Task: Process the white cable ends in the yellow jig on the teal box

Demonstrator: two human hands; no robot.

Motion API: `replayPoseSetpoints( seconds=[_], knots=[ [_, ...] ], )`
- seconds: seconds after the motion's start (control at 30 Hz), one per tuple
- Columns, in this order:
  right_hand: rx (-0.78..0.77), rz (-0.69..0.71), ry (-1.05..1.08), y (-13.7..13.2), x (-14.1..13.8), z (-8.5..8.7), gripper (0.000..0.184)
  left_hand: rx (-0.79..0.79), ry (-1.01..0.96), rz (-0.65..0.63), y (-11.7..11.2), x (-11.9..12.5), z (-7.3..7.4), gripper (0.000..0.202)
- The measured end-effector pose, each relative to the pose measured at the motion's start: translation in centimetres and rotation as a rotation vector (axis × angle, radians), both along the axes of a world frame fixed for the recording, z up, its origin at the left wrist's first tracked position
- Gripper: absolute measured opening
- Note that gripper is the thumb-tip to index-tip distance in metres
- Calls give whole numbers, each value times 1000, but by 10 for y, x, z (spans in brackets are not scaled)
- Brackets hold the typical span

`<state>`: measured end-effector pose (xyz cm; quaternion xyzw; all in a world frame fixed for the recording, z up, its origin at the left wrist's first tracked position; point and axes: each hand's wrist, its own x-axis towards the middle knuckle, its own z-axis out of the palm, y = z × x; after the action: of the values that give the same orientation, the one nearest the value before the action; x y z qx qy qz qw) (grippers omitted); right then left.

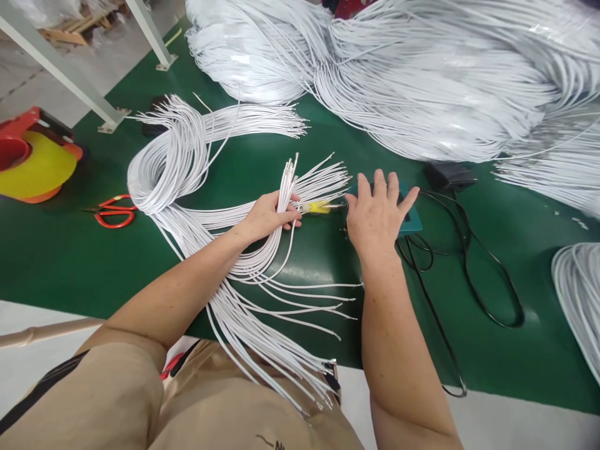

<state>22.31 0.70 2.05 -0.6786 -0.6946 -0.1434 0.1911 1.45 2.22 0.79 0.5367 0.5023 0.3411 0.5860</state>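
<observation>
- While the left hand (pixel 262 219) is closed around a thin bunch of white wires (pixel 285 184), the right hand (pixel 377 215) lies open, palm down, fingers and thumb spread.
- Held wires: cut ends stick up past the left thumb; their lengths curve down below the hand and loop back toward the left.
- More loose ends fan out just beyond the left fingers, pointing right.
- Right hand covers most of a teal box (pixel 411 219); its edge shows beside the fingers. How firmly the palm presses, cannot tell.
- Between the hands, a yellow piece (pixel 319 207) with a thin metal rod pointing toward the box; near end just beside the left fingertips. Exact kind unclear.
- Left of the hands, the same sort of wire gathered in a bent bundle (pixel 152 172), ends spreading several ways, some hanging over the near table edge by the person's lap.
- Far side of the green table (pixel 300 265): a large heap of white wire (pixel 422 87), running off the top and right of view.
- Another wire coil (pixel 579 294) at the right edge, partly cut off.
- Black block (pixel 450 176) beyond the box; black cord (pixel 494 265) looping across the table on the right.
- Red-handled scissors (pixel 116 211) near the bent bundle; farther left, a red tape holder (pixel 19 134) with a yellow roll (pixel 40 165).
</observation>
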Motion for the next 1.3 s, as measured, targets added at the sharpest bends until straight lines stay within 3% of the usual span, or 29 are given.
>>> replayPoseSetpoints(
  seconds=[0.13, 0.2, 0.27, 0.37, 0.43, 0.5, 0.63, 0.73, 0.83, 0.93, 1.0, 1.1, 1.17, 1.23, 1.3],
  knots=[
    [34, 6, 22, -1, 1, 4, 41, 2, -29, 20, 1, -4, 3, 45],
    [36, 76, 82, -5, -6, 11, 38, 16, -62, 10, 1, -6, 3, 50],
    [-4, 282, 157, -13, -21, 19, 33, 37, -90, -11, 1, -7, 3, 54],
    [-162, 763, 158, -29, -51, 24, 34, 53, -90, -1, 0, -8, 2, 50],
    [-240, 914, 65, -39, -69, 23, 33, 23, -109, 0, 0, -9, 3, 43],
    [-281, 955, -39, -45, -82, 21, 27, -6, -142, -42, 0, -9, 5, 37],
    [-417, 922, -97, -53, -91, 23, 24, -55, -182, -46, 1, -10, 6, 37],
    [-618, 805, -11, -59, -92, 29, 21, -127, -228, 5, 2, -11, 5, 41],
    [-884, 758, 178, -60, -85, 35, 15, -117, -232, 30, 2, -11, 5, 46],
    [-1059, 741, 543, -50, -68, 37, 22, -66, -209, 56, 0, -8, 5, 51],
    [-959, 565, 835, -38, -56, 36, 26, -8, -182, 56, -3, -6, 6, 48],
    [-587, 293, 1170, -21, -42, 32, 19, 43, -147, -16, -8, -2, 9, 42],
    [-437, 260, 1316, -13, -39, 29, 18, 36, -132, -109, -11, 0, 10, 40],
    [-401, 301, 1413, -11, -41, 27, 19, 42, -134, -160, -14, 3, 10, 36],
    [-404, 328, 1464, -12, -44, 26, 19, 50, -185, -131, -15, 5, 9, 35]
  ],
)
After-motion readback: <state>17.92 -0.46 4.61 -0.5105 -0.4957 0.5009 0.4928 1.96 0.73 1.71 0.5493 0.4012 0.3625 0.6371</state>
